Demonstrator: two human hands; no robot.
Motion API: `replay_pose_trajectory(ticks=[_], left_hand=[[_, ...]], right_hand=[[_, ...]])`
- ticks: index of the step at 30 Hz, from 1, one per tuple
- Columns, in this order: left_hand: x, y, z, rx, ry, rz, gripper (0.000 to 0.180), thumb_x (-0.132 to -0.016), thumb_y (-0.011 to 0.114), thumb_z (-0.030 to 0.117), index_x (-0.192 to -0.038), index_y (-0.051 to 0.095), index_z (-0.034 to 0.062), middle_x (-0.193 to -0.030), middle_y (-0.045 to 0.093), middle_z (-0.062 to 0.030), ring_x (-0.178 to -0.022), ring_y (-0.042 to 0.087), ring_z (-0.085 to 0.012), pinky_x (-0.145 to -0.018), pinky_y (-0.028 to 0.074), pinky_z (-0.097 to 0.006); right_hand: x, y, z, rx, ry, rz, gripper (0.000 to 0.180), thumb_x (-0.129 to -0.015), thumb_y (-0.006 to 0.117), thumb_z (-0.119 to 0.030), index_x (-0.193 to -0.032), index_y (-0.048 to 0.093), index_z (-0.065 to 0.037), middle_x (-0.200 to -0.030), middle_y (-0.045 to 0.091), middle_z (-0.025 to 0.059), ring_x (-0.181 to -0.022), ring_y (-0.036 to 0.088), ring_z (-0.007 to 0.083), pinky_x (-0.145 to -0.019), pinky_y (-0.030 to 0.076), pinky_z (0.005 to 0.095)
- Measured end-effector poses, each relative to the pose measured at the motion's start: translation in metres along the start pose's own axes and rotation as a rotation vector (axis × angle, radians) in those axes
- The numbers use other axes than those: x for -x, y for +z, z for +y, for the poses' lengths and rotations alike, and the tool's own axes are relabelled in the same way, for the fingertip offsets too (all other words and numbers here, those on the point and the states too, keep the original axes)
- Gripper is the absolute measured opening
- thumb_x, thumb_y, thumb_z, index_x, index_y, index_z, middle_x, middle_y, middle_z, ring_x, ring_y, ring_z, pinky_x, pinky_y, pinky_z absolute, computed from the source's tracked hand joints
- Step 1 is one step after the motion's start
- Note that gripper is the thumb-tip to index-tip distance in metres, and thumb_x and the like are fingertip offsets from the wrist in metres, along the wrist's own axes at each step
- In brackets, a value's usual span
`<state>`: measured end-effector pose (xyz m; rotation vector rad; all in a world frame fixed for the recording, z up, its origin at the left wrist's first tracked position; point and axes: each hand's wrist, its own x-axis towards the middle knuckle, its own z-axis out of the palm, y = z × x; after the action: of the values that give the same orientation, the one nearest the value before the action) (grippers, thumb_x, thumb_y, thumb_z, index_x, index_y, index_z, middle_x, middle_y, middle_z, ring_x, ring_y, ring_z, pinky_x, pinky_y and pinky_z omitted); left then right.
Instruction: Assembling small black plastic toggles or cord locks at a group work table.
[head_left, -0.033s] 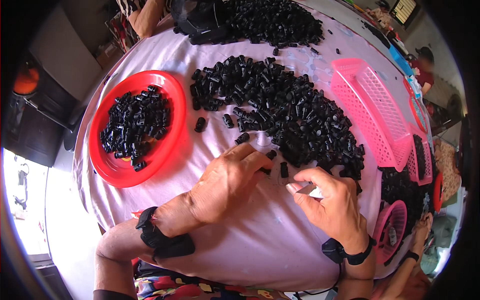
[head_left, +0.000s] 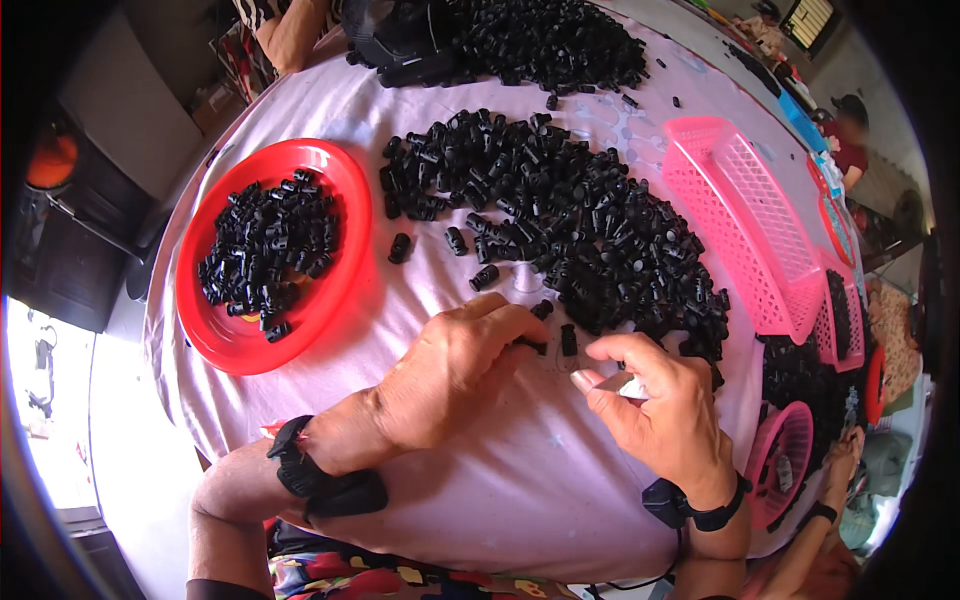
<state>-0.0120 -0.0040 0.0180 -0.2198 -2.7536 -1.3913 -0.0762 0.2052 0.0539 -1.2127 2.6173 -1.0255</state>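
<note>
My left hand [head_left: 452, 372] is closed in a pinch, palm down, on a small black cylindrical piece [head_left: 533, 346] that shows only in part past the fingertips. Held in my right hand [head_left: 660, 405] is a small white object [head_left: 632, 388], mostly hidden by the fingers; its thumb and forefinger are apart at the tips. Between the two hands a black cylinder [head_left: 568, 340] stands on the cloth. Just beyond them spreads a wide heap of the same black pieces [head_left: 560, 200], with a few lying loose at its near edge.
At left a red plate [head_left: 355, 215] carries a pile of black pieces. Pink plastic baskets [head_left: 740, 225] stand at right on the pink cloth [head_left: 480, 500]. Another black heap [head_left: 550, 45] and a black bag [head_left: 395, 40] lie at the far side. Other people's arms [head_left: 295, 35] show at the edges.
My left hand and the black piece in its fingertips have shifted very slightly toward me. My right hand has hardly moved.
</note>
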Motion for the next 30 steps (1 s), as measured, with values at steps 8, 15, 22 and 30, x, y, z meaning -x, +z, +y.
replay_pose_trajectory(ticks=[8, 15, 22, 30], left_hand=[[0.008, 0.012, -0.003, 0.977, -0.274, -0.138, 0.016, -0.092, 0.061, 0.005, -0.107, 0.06, -0.001, -0.098, 0.061, -0.0002, -0.093, 0.055, -0.0047, -0.083, 0.047, -0.021], [0.01, 0.015, -0.007, 1.094, -0.294, -0.199, 0.019, -0.092, 0.06, 0.002, -0.11, 0.058, -0.0013, -0.099, 0.059, -0.0009, -0.092, 0.055, -0.0052, -0.084, 0.046, -0.021], [0.009, 0.013, -0.007, 1.17, -0.32, -0.185, 0.019, -0.091, 0.06, 0.0, -0.11, 0.057, -0.0008, -0.098, 0.059, -0.001, -0.094, 0.055, -0.0058, -0.085, 0.047, -0.021], [0.008, 0.015, -0.004, 1.212, -0.327, -0.194, 0.016, -0.091, 0.062, 0.004, -0.106, 0.058, -0.0008, -0.095, 0.06, -0.0006, -0.089, 0.055, -0.0052, -0.08, 0.047, -0.021]], right_hand=[[-0.002, 0.006, 0.0, -0.172, -0.075, 0.002, 0.026, -0.075, 0.076, -0.006, -0.099, 0.066, -0.001, -0.073, 0.066, 0.0045, -0.051, 0.056, 0.0051, -0.046, 0.041, 0.0215], [-0.004, 0.002, 0.004, -0.216, -0.046, -0.118, 0.025, -0.076, 0.074, -0.002, -0.099, 0.065, -0.003, -0.084, 0.07, 0.009, -0.061, 0.068, 0.0146, -0.049, 0.05, 0.0251], [-0.004, 0.008, 0.005, -0.284, 0.036, -0.081, 0.021, -0.076, 0.073, 0.0, -0.097, 0.066, -0.001, -0.071, 0.063, 0.0025, -0.054, 0.054, 0.0042, -0.047, 0.04, 0.0198], [-0.005, 0.001, 0.002, -0.307, 0.068, -0.128, 0.022, -0.076, 0.074, 0.001, -0.096, 0.068, -0.002, -0.083, 0.07, 0.0073, -0.058, 0.062, 0.007, -0.049, 0.046, 0.0201]])
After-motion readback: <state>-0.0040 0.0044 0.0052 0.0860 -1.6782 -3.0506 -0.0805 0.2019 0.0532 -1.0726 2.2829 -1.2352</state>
